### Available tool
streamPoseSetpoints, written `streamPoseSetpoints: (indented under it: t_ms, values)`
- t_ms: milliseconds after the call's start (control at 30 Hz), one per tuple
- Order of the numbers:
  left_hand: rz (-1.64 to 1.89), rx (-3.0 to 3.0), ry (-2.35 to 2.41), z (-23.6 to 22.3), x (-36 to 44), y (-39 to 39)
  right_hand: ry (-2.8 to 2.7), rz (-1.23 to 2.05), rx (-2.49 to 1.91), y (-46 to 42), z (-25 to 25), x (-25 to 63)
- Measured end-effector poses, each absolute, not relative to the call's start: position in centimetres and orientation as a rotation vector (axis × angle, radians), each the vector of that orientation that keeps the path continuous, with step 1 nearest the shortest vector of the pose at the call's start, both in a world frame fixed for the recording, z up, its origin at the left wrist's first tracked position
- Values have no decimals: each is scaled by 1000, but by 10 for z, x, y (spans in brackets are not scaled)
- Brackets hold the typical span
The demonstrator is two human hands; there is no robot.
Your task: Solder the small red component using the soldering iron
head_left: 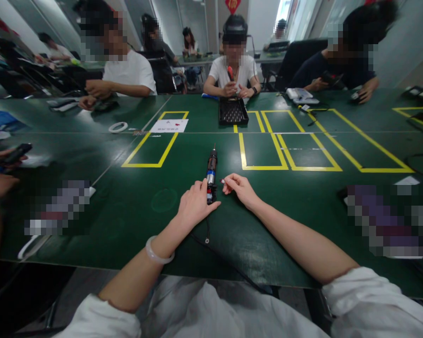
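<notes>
A slim electric screwdriver [212,165] lies on the green table, its bit pointing away from me. It has a dark body with a blue band, a silver section and red and black parts at the near end. My left hand [194,203] holds that near end from the left, fingers along its side and thumb stretched out below. Just right of the tool, my right hand [240,188] is closed in a pinch on a small red-and-white piece [222,181], too small to identify. A black cord [229,263] runs from near the screwdriver towards the table's front edge.
Yellow tape outlines [264,167] mark the green table [155,225]. A black tray [233,123] stands ahead, before a person holding a red-tipped tool. A white paper [169,126] and a tape ring [118,127] lie left. Blurred devices flank me; other people sit around.
</notes>
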State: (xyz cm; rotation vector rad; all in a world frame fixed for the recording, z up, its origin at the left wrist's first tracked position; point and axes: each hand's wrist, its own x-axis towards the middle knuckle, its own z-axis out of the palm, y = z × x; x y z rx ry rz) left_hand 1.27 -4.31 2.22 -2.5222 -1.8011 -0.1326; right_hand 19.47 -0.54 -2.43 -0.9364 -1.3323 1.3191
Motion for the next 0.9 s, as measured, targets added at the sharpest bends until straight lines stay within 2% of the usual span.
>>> streamPoseSetpoints:
  t_ms: [300,900]
  values:
    - [-360,-2572,-1784,8,7,-44,-1478,1264,-938,-6,-32,194]
    - [-438,-2620,-1820,5,4,-43,-2080,736,-919,-15,-24,196]
